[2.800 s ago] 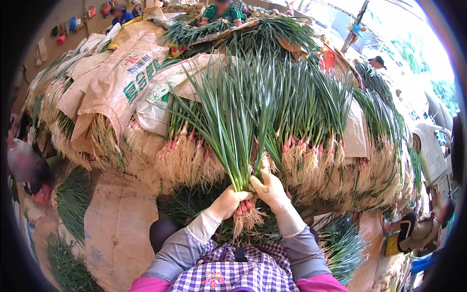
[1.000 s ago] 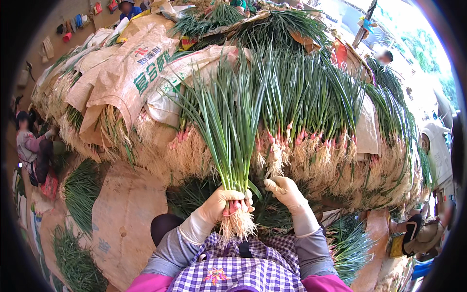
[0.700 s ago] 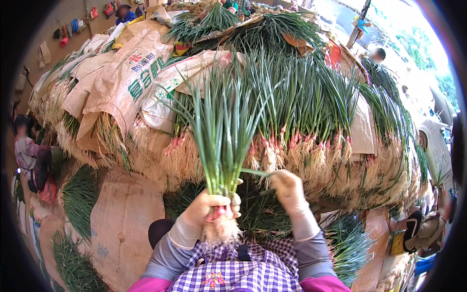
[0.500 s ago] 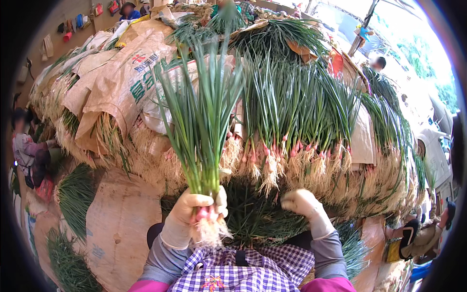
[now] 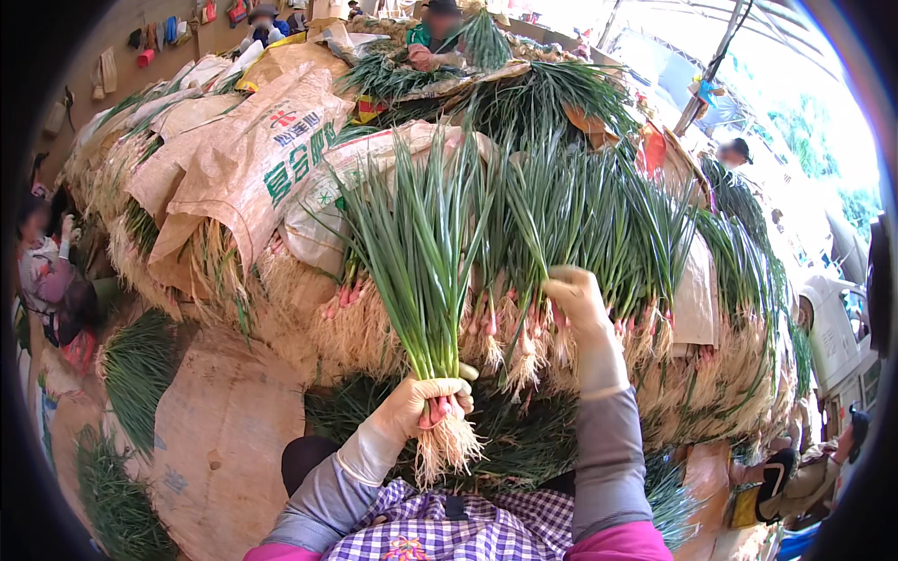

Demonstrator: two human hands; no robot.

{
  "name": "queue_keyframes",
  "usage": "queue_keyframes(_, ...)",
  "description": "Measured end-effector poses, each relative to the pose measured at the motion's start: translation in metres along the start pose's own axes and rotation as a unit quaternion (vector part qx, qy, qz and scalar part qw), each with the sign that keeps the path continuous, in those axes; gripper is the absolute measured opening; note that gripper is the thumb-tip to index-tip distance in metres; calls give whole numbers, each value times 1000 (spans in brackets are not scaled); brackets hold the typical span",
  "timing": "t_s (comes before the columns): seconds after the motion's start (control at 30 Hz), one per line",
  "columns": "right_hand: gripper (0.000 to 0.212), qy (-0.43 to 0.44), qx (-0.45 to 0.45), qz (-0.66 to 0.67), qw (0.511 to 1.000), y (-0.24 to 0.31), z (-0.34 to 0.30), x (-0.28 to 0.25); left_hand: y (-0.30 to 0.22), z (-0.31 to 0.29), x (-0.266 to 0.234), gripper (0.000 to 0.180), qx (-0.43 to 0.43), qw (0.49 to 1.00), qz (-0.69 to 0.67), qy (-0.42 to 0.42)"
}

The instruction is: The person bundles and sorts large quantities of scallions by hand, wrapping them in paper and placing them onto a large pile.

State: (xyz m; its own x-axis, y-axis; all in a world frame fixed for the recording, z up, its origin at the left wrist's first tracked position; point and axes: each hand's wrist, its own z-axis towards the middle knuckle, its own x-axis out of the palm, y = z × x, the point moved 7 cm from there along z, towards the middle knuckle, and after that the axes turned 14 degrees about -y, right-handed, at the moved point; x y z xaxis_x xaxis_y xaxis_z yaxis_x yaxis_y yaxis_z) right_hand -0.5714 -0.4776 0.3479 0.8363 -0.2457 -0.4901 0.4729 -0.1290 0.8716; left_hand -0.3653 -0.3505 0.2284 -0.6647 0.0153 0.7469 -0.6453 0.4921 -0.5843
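My gloved left hand (image 5: 412, 404) is closed around a bunch of spring onions (image 5: 419, 271) just above their pink bulbs. The bunch stands upright in front of me, green leaves fanned upward and pale roots hanging below the fist. Stretched forward to the pile, my gloved right hand (image 5: 578, 299) has its fingers closed at a stalk in the row of spring onions (image 5: 613, 224). A green stalk runs down to those fingertips. The fingers partly hide where they grip it. Pink bulbs and stringy roots line the front of that row.
Printed woven sacks (image 5: 248, 159) cover the pile's left side. More green bunches (image 5: 140, 374) lie on the floor at left, beside a flattened sack (image 5: 224, 421). Other people work at the far side (image 5: 435, 42), the left edge (image 5: 51, 271) and the right. A white vehicle (image 5: 837, 327) stands at right.
My right hand has moved forward and up from above my lap to the row of spring onions, closing at a stalk. My left hand has shifted slightly right and down with its bunch.
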Motion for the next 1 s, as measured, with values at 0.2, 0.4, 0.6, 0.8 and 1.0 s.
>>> queue_keyframes(0.2,36,203,9,232,951,-45,-109,51,18,-2,18,23,-37,999,-21,-13)
queue_keyframes(0.4,19,222,95,262,934,-62,-126,82,22,-9,19,25,-49,995,-7,-86)
queue_keyframes(0.6,22,135,162,345,915,-59,-135,99,30,-6,4,23,-50,995,-89,-13)
queue_keyframes(0.8,28,205,-263,-151,930,-46,-111,75,10,-25,32,28,-11,972,-180,149)
queue_keyframes(1.0,18,-167,-207,-205,942,-26,12,14,31,10,0,46,-29,985,-164,43)
